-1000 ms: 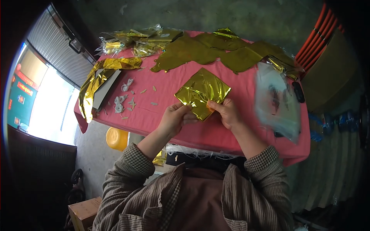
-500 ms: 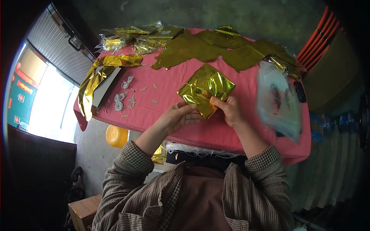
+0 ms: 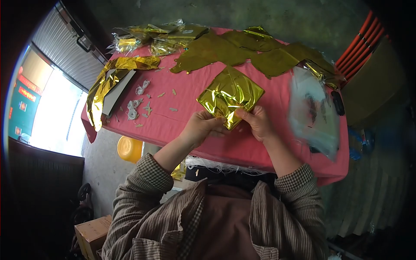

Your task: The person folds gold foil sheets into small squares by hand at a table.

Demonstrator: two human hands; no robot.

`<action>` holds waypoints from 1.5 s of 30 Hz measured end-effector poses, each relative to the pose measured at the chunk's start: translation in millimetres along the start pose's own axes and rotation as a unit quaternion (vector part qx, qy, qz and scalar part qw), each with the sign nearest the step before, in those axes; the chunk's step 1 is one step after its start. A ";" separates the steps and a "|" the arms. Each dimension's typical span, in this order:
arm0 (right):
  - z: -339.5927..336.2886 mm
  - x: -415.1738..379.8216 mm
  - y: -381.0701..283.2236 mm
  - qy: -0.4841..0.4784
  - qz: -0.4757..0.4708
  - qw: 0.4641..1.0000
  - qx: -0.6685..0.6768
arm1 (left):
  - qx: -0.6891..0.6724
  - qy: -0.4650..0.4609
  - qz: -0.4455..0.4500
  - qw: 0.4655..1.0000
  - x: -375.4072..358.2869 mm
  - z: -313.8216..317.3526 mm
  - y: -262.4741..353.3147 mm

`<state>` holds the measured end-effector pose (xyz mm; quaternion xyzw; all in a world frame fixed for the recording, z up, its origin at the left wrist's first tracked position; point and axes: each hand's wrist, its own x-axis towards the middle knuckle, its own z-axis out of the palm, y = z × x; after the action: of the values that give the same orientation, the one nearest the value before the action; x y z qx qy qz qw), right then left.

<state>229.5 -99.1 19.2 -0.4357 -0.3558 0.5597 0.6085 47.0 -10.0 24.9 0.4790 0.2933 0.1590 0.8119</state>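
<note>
A folded square of shiny gold foil (image 3: pixel 232 90) is held above the pink cloth, one corner pointing toward me. My left hand (image 3: pixel 203 128) grips its lower left edge, thumb on top. On the lower right edge, my right hand (image 3: pixel 256 122) pinches the foil between thumb and fingers. Small bundles of white string (image 3: pixel 133 109) and little pale strips (image 3: pixel 148 108) lie to the left on the cloth. Behind the held foil, large flat gold foil pieces (image 3: pixel 216 50) spread across the far side.
The pink-covered table (image 3: pixel 182 97) also bears packaged foil (image 3: pixel 167 41) at the back left, crumpled gold foil over a white board (image 3: pixel 118 93), clear plastic bags (image 3: pixel 313 112) and a black object (image 3: pixel 337 103) at right. A yellow basin (image 3: pixel 130 148) is below.
My left thumb has come onto the foil's lower edge, and my left fingers have curled in. The foil's near corner has moved slightly and the foil is tilted a little differently.
</note>
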 end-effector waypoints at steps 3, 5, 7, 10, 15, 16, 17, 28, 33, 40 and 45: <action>1.2 2.1 4.5 -0.007 0.013 1.000 -0.002 | 0.007 0.012 0.032 0.999 -2.0 3.1 -3.7; 2.4 1.8 4.3 -0.004 0.014 1.000 -0.005 | 0.003 0.011 0.047 0.999 -4.0 4.8 -2.5; 1.4 1.5 5.4 0.011 0.024 1.000 -0.008 | -0.012 -0.006 0.002 1.000 -7.9 5.2 2.0; 1.5 0.1 2.5 0.008 0.033 0.999 -0.006 | -0.040 -0.003 -0.028 0.999 -8.7 -2.9 4.4; 0.4 -3.2 1.9 0.022 0.038 0.998 -0.050 | -0.068 -0.019 -0.061 0.996 -18.5 -18.6 12.7; 0.0 -1.6 1.7 0.029 0.041 0.996 -0.076 | -0.061 -0.035 -0.058 0.996 -22.0 -26.9 14.5; 0.9 -2.0 1.5 0.043 0.036 0.995 -0.080 | -0.060 -0.017 -0.043 0.997 -26.1 -33.9 19.1; 4.0 -1.9 0.3 0.056 0.024 0.997 -0.049 | 0.689 0.488 0.206 0.495 -91.5 -216.8 84.2; 4.9 -2.2 0.3 0.063 0.024 0.997 -0.042 | 0.780 0.416 0.193 0.426 -94.4 -253.8 84.0; 3.6 -2.1 1.6 0.064 0.026 0.997 -0.045 | 0.830 0.373 0.170 0.379 -90.5 -251.6 98.1; 3.9 -1.9 -0.1 0.063 0.024 0.997 -0.040 | 0.803 0.395 0.193 0.402 -86.3 -243.5 103.3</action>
<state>225.7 -100.5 20.8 -0.5025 -0.3282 0.5307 0.5985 -170.9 160.8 53.0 0.8388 0.4734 0.1743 -0.2049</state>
